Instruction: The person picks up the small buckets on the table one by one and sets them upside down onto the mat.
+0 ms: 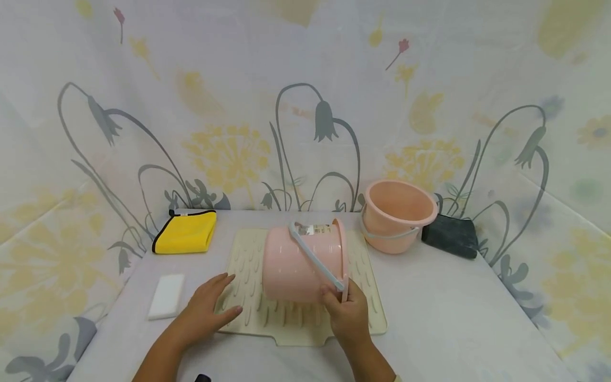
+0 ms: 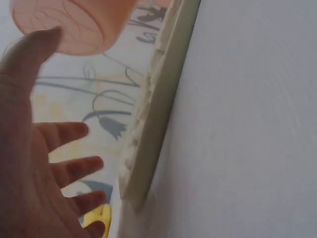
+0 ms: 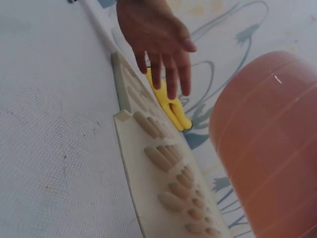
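Observation:
A pink bucket (image 1: 300,265) is held on its side above a cream ridged mat (image 1: 305,323), its mouth facing right and its base left. My right hand (image 1: 350,313) grips the rim at the lower right, with the thumb on the outer wall near the end of the grey handle (image 1: 315,257). To the left of the bucket, my left hand (image 1: 207,307) has its fingers spread and holds nothing. In the left wrist view the round base of the bucket (image 2: 64,29) shows beyond the left thumb. The right wrist view shows the bucket's side wall (image 3: 272,144) above the mat's ridges.
A second, peach bucket (image 1: 391,241) stands upright at the back right, beside a dark grey folded cloth (image 1: 451,236). At the back left lies a yellow cloth (image 1: 186,233) with black edging. A white sponge block (image 1: 166,297) lies left of the left hand. A patterned curtain (image 1: 238,106) hangs behind.

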The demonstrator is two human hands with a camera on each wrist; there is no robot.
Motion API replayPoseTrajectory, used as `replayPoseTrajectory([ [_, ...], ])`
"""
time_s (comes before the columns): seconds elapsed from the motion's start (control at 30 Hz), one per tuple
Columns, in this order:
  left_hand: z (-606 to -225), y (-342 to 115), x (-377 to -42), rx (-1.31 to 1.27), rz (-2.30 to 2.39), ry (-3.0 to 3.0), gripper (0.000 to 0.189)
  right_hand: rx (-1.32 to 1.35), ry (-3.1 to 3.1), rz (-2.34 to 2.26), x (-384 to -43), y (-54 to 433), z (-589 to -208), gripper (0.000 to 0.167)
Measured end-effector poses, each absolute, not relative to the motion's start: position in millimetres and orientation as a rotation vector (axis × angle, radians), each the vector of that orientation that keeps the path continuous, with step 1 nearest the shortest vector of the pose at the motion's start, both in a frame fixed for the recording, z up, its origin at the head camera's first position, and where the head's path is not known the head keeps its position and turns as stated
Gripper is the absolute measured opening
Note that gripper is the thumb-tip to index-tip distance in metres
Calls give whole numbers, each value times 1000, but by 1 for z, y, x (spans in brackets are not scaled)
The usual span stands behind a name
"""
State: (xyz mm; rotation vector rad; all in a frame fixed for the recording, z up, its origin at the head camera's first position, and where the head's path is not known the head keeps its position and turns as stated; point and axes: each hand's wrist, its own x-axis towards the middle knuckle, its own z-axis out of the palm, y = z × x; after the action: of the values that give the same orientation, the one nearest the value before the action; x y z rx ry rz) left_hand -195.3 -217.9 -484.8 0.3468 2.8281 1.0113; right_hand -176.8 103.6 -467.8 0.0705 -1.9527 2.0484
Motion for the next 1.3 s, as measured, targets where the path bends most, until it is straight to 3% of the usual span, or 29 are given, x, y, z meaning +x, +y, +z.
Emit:
replayPoseTrajectory([
  [0.13,-478,-208,-198,350,1232,2786,83,73,-1949,2062,-176,104,-467,21],
  [0.43,-465,-181,-213,523,1686,2517,102,99,-1944,2075,-177,103,-467,20],
  [0.73,-451,-158,-233,686,1841,2371,118,82,-1970,2025,-177,103,-467,15],
  [0.97,-446,-152,-246,800,1913,2216,120,121,-1969,2011,-179,104,-464,16],
  [1.3,-453,-144,-247,781,1968,2054,126,61,-2012,1986,-174,107,-471,18],
])
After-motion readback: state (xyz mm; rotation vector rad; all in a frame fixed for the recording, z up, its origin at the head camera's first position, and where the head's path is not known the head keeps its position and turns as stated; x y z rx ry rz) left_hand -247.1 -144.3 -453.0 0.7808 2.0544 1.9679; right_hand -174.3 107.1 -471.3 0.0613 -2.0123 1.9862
